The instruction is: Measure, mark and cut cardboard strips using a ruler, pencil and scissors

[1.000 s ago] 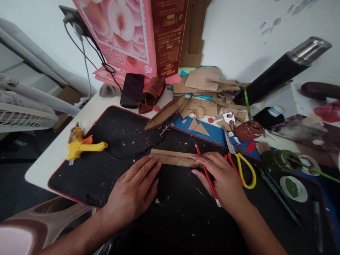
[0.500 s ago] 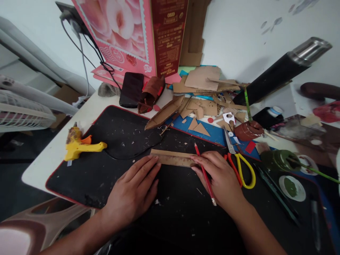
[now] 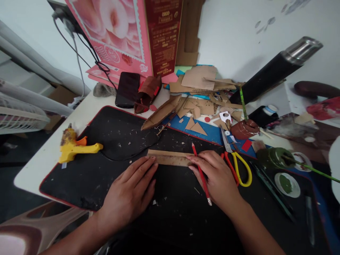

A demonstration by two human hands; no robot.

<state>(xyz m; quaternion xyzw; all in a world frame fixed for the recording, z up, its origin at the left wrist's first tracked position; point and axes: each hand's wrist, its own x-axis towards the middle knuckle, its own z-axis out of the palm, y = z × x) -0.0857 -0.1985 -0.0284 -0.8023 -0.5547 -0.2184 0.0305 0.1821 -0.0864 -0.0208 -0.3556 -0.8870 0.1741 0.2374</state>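
Observation:
A narrow cardboard strip (image 3: 164, 152) lies on the black mat, with a see-through ruler (image 3: 170, 160) laid along it. My left hand (image 3: 131, 189) holds down the left end of the ruler with its fingertips, fingers close together and thumb tucked lower. A red pencil (image 3: 203, 179) slants through my right hand (image 3: 219, 179), its point facing away from me. The thumb and fingertips of that hand also touch the right end of the ruler and strip, covering it. Just right of this hand lie scissors (image 3: 243, 170) with red and yellow handles.
A yellow glue gun (image 3: 77, 146) lies on the left of the mat (image 3: 87, 180). Cardboard scraps (image 3: 199, 106), a phone (image 3: 127, 89) and a pink box (image 3: 114, 39) are behind. At right are a leaning black flask (image 3: 273, 71), a green paint jar (image 3: 276, 157) and a paint lid (image 3: 287, 185).
The whole view has shifted slightly, so things appear a little farther left. Both hands stay on the ruler and strip, and the pencil remains in the right hand.

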